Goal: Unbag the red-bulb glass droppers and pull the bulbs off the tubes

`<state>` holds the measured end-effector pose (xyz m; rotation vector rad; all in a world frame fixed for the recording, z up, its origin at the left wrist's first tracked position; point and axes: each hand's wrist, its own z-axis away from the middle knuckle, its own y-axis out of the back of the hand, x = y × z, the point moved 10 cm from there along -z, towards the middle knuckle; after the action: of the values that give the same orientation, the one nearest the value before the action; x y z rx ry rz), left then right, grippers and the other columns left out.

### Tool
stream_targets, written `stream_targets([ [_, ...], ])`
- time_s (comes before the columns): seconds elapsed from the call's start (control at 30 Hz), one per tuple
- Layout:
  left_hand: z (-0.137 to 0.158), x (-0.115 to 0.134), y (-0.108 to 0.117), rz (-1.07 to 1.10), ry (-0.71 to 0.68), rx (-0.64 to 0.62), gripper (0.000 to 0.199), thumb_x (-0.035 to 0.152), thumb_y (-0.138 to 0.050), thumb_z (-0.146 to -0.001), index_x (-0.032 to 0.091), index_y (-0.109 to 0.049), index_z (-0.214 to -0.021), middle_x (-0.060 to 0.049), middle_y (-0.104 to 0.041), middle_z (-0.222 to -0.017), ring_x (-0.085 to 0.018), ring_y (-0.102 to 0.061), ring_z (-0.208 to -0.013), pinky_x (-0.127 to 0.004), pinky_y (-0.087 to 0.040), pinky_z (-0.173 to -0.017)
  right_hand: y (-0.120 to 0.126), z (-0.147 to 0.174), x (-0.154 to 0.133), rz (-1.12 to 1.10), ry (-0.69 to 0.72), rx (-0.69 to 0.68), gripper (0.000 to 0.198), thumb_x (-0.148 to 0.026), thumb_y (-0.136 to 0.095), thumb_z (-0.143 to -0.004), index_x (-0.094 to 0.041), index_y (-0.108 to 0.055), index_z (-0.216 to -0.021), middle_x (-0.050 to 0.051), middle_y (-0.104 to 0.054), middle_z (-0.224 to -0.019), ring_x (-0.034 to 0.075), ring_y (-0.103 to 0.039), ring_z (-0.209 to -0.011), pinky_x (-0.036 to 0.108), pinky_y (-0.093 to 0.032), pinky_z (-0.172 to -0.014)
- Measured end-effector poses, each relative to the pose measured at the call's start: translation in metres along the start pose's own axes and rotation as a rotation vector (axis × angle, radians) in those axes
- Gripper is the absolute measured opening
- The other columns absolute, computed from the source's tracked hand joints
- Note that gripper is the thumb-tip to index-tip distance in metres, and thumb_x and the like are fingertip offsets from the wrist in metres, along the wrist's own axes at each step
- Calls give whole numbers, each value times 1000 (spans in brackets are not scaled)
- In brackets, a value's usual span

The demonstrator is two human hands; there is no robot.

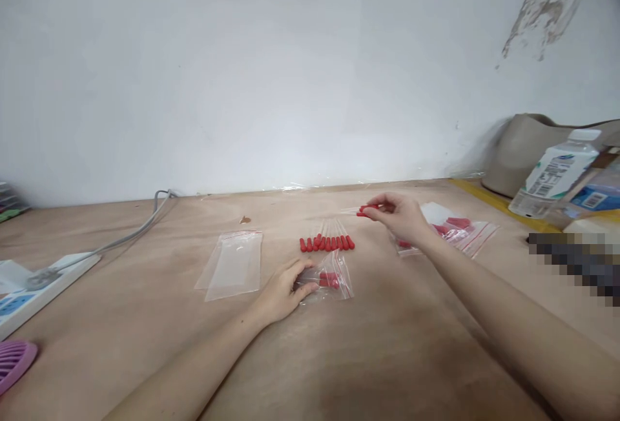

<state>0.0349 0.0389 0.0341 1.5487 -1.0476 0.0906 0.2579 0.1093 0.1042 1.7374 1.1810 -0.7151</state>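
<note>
My right hand [394, 215] pinches a few glass droppers by their red rubber bulbs [364, 210], their thin clear tubes pointing left. Below and to the left of it, a row of several droppers [328, 243] lies on the table, bulbs toward me. My left hand [285, 288] grips the left end of a clear zip bag [342, 277], thumb and fingers closed about it. Red bulbs show inside that bag, near its mouth with the red seal line. Flat, unfilled zip bags [235, 266] lie to the left of my left hand.
Filled zip bags [460, 234] with red bulbs lie behind my right wrist. A plastic bottle [557, 175] leans at the right by a grey-beige container [508, 150]. At the left are a power strip [53, 285] with a grey cable [130, 234] and a purple slotted object [14, 366].
</note>
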Motion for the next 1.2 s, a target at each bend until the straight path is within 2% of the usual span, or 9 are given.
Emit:
stream_targets([
  [0.07, 0, 2, 0, 10, -14, -6, 27, 34, -52, -82, 21, -52, -106, -3, -59, -101, -17, -55, -89, -30, -44, -79, -27, 3, -19, 279, 263, 11, 11, -26, -55, -79, -18, -60, -84, 6, -65, -84, 16, -62, -77, 31, -50, -72],
  [0.13, 0, 3, -1, 15, -21, -13, 27, 33, -52, -82, 21, -52, -106, -3, -58, -100, -17, -55, -88, -30, -43, -78, -68, 13, -29, 626, 501, -80, 16, -17, -44, -85, -17, -59, -89, 10, -62, -95, 18, -59, -86, 32, -48, -77],
  [0.23, 0, 3, 0, 16, -10, -15, 28, 34, -52, -82, 21, -52, -106, -3, -58, -99, -17, -54, -85, -29, -44, -74, -103, 24, -23, 752, 592, -197, 21, -8, -40, -84, -15, -59, -85, 12, -60, -97, 19, -57, -88, 32, -46, -77],
  [0.37, 0, 4, 0, 9, -9, -25, 26, 34, -52, -82, 21, -52, -105, -3, -58, -97, -16, -54, -83, -28, -43, -72, -119, 33, -18, 802, 650, -290, 19, -5, -43, -82, -13, -59, -84, 13, -58, -95, 20, -56, -86, 31, -46, -76],
  [0.53, 0, 1, -2, -3, -10, -22, 29, 35, -52, -82, 22, -51, -107, -3, -57, -100, -16, -53, -84, -28, -43, -72, -123, 39, -16, 809, 696, -325, 16, -12, -45, -85, -14, -59, -90, 12, -58, -97, 19, -55, -88, 31, -46, -78],
  [0.7, 0, 2, -2, 0, -17, -28, 28, 34, -52, -82, 21, -51, -107, -3, -57, -100, -16, -53, -86, -28, -43, -73, -118, 38, -19, 741, 683, -270, 22, -22, -39, -89, -15, -60, -93, 10, -58, -97, 17, -56, -89, 29, -47, -79],
  [0.83, 0, 4, -1, 8, -26, -25, 28, 34, -52, -82, 21, -51, -107, -3, -57, -99, -17, -54, -85, -29, -43, -75, -89, 28, -23, 600, 599, -113, 29, -12, -35, -86, -18, -59, -102, 9, -58, -103, 17, -57, -91, 29, -47, -81],
  [0.97, -1, 4, 0, 9, -33, -16, 28, 34, -52, -82, 21, -51, -106, -4, -57, -99, -17, -54, -86, -30, -43, -76, -55, 25, -14, 395, 515, 19, 28, -16, -38, -85, -21, -61, -101, 8, -60, -100, 17, -58, -90, 31, -47, -82],
  [1.2, 0, 2, -1, 10, -16, -22, 29, 35, -53, -81, 21, -51, -107, -3, -58, -100, -17, -54, -87, -30, -43, -76, -63, 36, 6, 420, 436, -76, 27, -20, -38, -86, -22, -59, -103, 7, -61, -104, 18, -57, -94, 35, -45, -86],
])
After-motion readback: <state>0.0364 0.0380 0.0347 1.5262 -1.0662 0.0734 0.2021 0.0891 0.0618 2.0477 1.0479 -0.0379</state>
